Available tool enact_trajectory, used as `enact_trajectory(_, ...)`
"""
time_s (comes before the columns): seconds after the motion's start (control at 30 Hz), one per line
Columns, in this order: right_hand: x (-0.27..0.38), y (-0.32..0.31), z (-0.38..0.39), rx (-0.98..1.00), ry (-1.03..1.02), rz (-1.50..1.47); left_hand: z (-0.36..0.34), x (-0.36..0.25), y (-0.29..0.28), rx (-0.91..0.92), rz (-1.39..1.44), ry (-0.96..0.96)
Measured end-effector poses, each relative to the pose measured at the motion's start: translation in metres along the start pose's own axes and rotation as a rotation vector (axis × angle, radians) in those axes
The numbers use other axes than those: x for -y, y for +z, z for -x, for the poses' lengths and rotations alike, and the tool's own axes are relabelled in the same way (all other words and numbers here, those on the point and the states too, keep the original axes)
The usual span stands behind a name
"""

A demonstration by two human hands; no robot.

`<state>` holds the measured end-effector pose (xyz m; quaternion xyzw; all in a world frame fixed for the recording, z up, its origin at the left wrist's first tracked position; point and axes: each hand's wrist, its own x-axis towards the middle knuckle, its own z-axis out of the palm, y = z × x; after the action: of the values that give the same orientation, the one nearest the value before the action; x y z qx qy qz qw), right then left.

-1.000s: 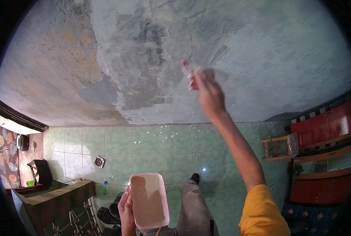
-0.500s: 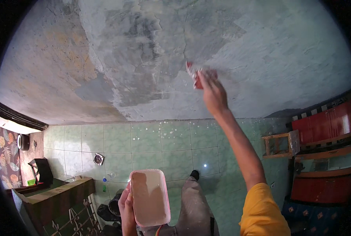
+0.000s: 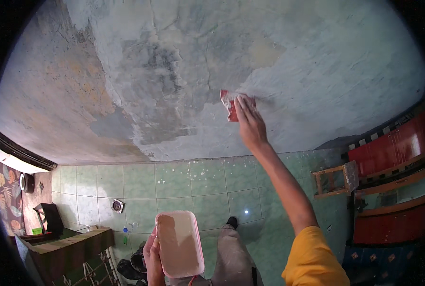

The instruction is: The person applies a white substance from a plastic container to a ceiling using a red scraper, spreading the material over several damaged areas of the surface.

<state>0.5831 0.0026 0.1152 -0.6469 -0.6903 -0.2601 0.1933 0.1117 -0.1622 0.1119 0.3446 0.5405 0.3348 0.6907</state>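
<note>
My right hand (image 3: 251,125) reaches up to the patchy grey wall (image 3: 184,95). Its fingers lie over a thin red sheet (image 3: 232,113) smeared with white, holding it against the surface; I cannot make out its exact kind. Low in front of me, my left hand (image 3: 153,252) grips the left side of a pink-rimmed rectangular tub (image 3: 202,245). Inside the tub is a pale, smooth layer (image 3: 178,250), part of it in shadow.
Green floor tiles (image 3: 141,178) with white spots run along the wall's foot. A small wooden stool (image 3: 329,182) and a red cabinet (image 3: 388,148) stand at right. An ashtray-like dish (image 3: 118,206) and a small bottle (image 3: 125,233) lie left, near a wooden-topped piece of furniture (image 3: 74,243).
The view has shifted, so wall and floor sit lower. My right hand has slid slightly right along the wall, and the red sheet, blurred before, now shows flatter. My left hand keeps the tub.
</note>
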Motion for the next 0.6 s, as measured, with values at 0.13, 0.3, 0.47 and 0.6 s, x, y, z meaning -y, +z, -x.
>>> enact_trajectory(0.13,-0.007,-0.112,-0.097,-0.396,-0.065,0.02,0.002,0.004,-0.002,0.075,0.022,0.127)
enact_trajectory(0.3,-0.019,-0.103,-0.114,-0.346,-0.055,0.2,0.006,-0.004,0.009,0.041,0.019,0.07)
enact_trajectory(0.47,-0.001,-0.029,-0.018,-0.062,-0.008,-0.007,0.013,-0.004,0.002,0.052,0.061,0.048)
enact_trajectory(0.6,-0.01,-0.073,-0.049,-0.115,0.107,-0.148,0.017,-0.013,-0.004,-0.022,-0.01,0.003)
